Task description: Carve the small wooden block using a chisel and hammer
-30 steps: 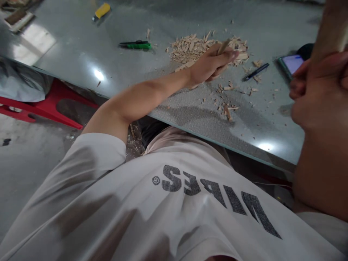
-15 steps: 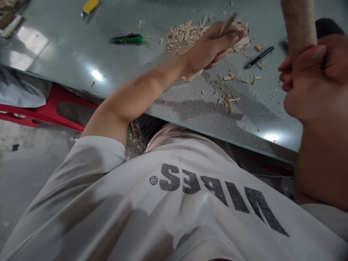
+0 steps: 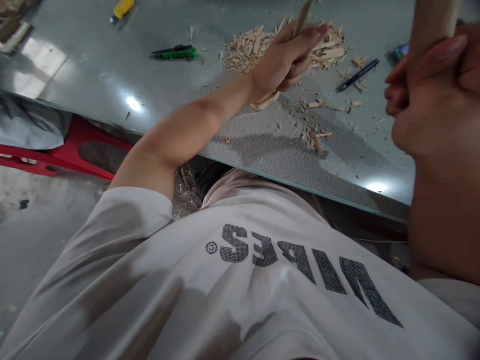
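Note:
My left hand [image 3: 279, 65] is closed around a slim wooden stick [image 3: 303, 19], which stands up between thumb and fingers; its lower end is hidden. Under that hand, a pale piece of wood [image 3: 265, 102] partly shows on the table. Raised close to the camera on the right, my right hand [image 3: 438, 95] grips a thick, round wooden handle [image 3: 433, 30]. The handle's upper end lies outside the view. Wood shavings [image 3: 245, 50] are heaped behind and beside my left hand.
On the glass-like table [image 3: 150, 80] lie a green utility knife [image 3: 175, 52], a yellow-handled tool [image 3: 123, 10] and a slim dark blue tool [image 3: 358, 75]. Loose chips [image 3: 317, 137] are scattered nearby. A red stool [image 3: 86, 145] stands below the table's left edge.
My right hand has shifted slightly right, carrying the thick handle with it. My left hand and the slim stick have moved a little up and left.

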Available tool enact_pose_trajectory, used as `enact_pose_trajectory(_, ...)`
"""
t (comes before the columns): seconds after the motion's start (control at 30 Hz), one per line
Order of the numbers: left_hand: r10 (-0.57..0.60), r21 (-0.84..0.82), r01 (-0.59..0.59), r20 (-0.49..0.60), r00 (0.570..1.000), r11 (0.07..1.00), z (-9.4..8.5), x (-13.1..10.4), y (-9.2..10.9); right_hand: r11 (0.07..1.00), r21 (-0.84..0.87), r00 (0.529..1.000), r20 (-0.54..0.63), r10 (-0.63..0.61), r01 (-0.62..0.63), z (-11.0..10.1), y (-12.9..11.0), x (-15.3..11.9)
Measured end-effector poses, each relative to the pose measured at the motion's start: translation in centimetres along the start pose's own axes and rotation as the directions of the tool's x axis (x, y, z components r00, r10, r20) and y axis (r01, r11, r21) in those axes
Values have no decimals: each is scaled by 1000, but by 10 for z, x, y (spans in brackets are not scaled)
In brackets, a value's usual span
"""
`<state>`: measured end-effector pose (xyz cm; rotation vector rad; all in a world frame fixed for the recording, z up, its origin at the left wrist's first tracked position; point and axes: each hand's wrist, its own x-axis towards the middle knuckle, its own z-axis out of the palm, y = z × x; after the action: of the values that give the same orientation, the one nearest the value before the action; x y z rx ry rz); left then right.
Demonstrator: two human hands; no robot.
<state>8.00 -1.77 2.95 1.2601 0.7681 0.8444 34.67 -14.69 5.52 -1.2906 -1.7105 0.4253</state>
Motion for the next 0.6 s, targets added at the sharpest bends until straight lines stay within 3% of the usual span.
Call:
enact_pose_trajectory(0.1,257,105,-251,-45,965,962,-2,6,-10,996,-68,998,41,52,-50,2,1,0)
enact_pose_trajectory(0.27,380,-6,-380,-27,925,925,-5,17,-24,978,-169,984,105,146,-127,4,2,-6)
enact_pose_trajectory(0.6,220,-165,-240,-129,967,957,-6,23,-22,965,-192,974,108,200,-177,5,7,-8)
